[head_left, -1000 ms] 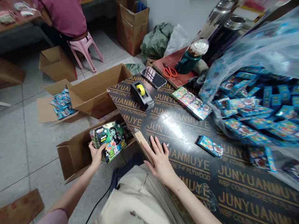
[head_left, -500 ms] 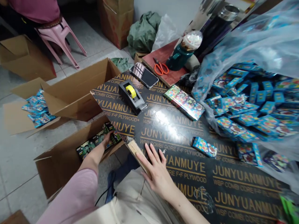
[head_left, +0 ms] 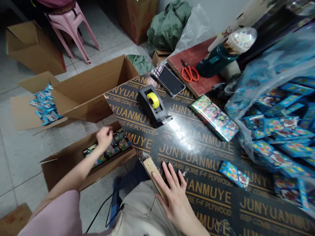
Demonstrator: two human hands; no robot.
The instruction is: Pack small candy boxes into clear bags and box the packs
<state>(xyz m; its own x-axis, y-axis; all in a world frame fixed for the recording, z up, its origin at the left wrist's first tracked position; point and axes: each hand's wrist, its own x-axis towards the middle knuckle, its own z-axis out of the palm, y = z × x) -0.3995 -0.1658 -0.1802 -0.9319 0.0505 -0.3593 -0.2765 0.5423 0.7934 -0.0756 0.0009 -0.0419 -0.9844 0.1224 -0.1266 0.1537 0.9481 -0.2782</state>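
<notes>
My left hand (head_left: 104, 137) hovers with curled fingers over an open cardboard box (head_left: 64, 164) on the floor. It holds nothing. Several dark green printed display boxes (head_left: 115, 147) lie packed inside the box, just under the hand. My right hand (head_left: 173, 193) lies flat, fingers spread, on the near edge of the black plywood table (head_left: 197, 154). A single small blue packet (head_left: 234, 174) lies on the table to the right of that hand.
A tape dispenser (head_left: 154, 105), a phone (head_left: 170, 80), orange scissors (head_left: 189, 72) and a flat colourful pack (head_left: 214, 117) lie on the table. A heap of blue packets (head_left: 283, 131) in clear plastic fills the right. More cardboard boxes (head_left: 88, 90) and a pink stool (head_left: 72, 24) stand on the floor.
A second ago my left hand held a green display box above the floor box. It set the box down inside and has now lifted off, holding nothing. My right hand stayed put.
</notes>
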